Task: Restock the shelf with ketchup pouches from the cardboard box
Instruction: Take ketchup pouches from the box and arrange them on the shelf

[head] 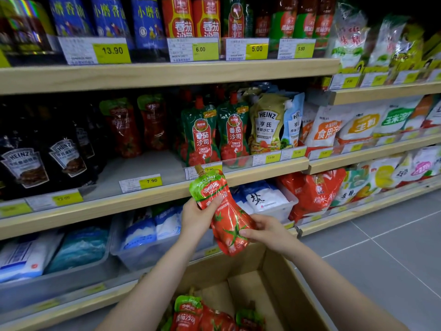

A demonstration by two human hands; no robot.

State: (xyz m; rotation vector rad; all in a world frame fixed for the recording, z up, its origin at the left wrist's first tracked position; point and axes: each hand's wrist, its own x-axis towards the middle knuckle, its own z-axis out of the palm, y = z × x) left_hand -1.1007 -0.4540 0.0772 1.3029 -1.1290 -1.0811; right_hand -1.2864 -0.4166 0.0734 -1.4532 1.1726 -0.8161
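A red ketchup pouch (224, 211) with a green top and gold cap is held upright in front of the middle shelf (148, 194). My left hand (198, 216) grips its upper part and my right hand (267, 229) holds its lower right edge. Below, the open cardboard box (281, 278) holds more of the same pouches (191, 314). On the middle shelf two matching red pouches (136, 125) stand at the back, with bare shelf floor in front of them above the 7.90 tag (150, 181).
Dark Heinz pouches (23, 163) stand left of the gap, green tomato ketchup pouches (214, 134) right of it. Bottles fill the top shelf (167, 70). Salt bags in clear bins (143, 235) sit on the lower shelf. Grey tiled floor (393, 247) lies to the right.
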